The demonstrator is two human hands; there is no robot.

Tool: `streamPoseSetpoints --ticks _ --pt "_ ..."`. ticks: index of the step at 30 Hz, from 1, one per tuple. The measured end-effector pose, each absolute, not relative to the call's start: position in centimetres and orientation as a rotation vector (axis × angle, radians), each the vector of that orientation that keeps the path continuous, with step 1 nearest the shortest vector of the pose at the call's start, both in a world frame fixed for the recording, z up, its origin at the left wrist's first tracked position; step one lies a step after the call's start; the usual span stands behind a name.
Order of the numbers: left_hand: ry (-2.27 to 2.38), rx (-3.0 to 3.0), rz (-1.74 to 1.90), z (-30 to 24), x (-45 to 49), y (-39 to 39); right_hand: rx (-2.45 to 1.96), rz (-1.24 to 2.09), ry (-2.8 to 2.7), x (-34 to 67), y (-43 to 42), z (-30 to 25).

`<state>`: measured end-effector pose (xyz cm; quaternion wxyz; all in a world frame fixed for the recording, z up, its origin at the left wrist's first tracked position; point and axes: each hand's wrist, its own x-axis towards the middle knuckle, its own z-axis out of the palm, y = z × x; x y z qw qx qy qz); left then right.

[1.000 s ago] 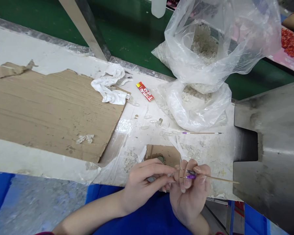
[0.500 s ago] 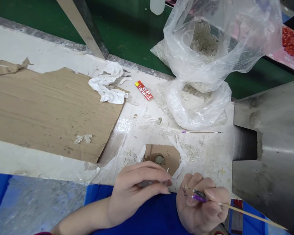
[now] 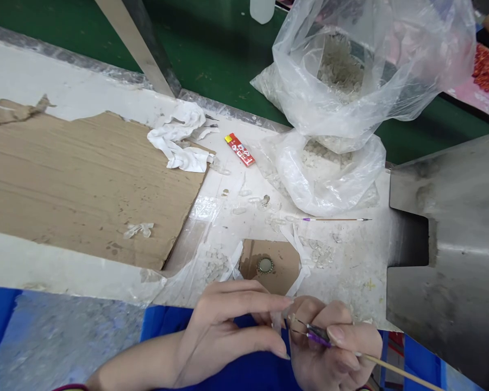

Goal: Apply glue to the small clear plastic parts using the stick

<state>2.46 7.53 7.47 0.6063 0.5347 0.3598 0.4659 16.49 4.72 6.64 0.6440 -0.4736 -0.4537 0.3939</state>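
Observation:
In the lower middle, my left hand (image 3: 232,320) has its thumb and index finger curved apart around a small translucent piece (image 3: 276,320), which seems held by the fingers. To its right, my right hand (image 3: 334,342) is closed on a thin wooden stick (image 3: 395,370) with a purple and dark end and fine needle-like tips. A tiny clear bit is near those tips, close to my left fingers. Beyond the hands, a small round dish with a beaded rim (image 3: 265,265) sits on a piece of cardboard (image 3: 283,271).
Two clear plastic bags (image 3: 285,92) of translucent bits stand at the back. A red and yellow packet (image 3: 239,150), a white cloth (image 3: 179,138), another purple-banded stick (image 3: 337,219) and clear scraps lie about. Large cardboard (image 3: 85,184) covers the left; a metal panel (image 3: 452,233) borders the right.
The stick's tips and my right hand have shifted left, closer to my left hand. My left thumb and index finger have spread wider. At the top right, part of another person has appeared.

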Motion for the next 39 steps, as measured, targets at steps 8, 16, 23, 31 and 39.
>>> streamPoseSetpoints --ticks 8,16,23,31,39 --pt "0.797 1.213 1.071 7.5 2.3 7.5 -0.903 0.736 -1.082 15.5 5.1 7.0" --pt "0.799 1.227 1.068 7.5 2.1 7.4 -0.863 0.798 -1.154 16.5 4.7 6.7" --pt "0.787 1.248 1.104 7.8 2.3 7.6 -0.875 0.821 -1.192 16.7 4.6 6.7" --pt "0.814 1.231 1.085 7.8 2.5 7.6 -0.855 0.793 -1.171 16.8 4.6 6.7" --pt "0.657 0.796 1.044 8.1 2.9 7.2 -1.064 0.727 -1.15 18.6 5.0 5.2"
